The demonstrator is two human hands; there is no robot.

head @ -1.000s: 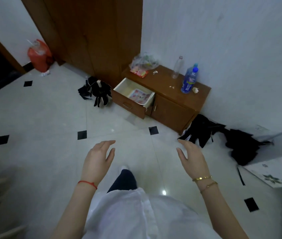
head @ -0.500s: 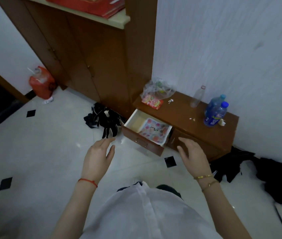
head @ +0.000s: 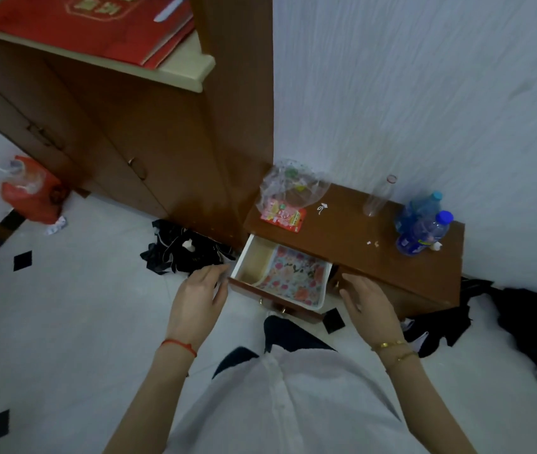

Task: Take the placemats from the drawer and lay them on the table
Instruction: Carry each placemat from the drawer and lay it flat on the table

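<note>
A flowered placemat lies in the open drawer of a low brown cabinet against the white wall. My left hand hovers just left of the drawer's front corner, fingers apart, holding nothing. My right hand is at the drawer's right side, in front of the cabinet door, also empty with fingers spread. Neither hand touches the placemat.
On the cabinet top sit a clear plastic bag, a red snack packet, an empty bottle and blue water bottles. Black cloths lie on the floor left and right. A tall wardrobe stands left.
I have walked up to the cabinet; the drawer, far ahead before, now lies right between my hands. Both hands stay raised and empty.
</note>
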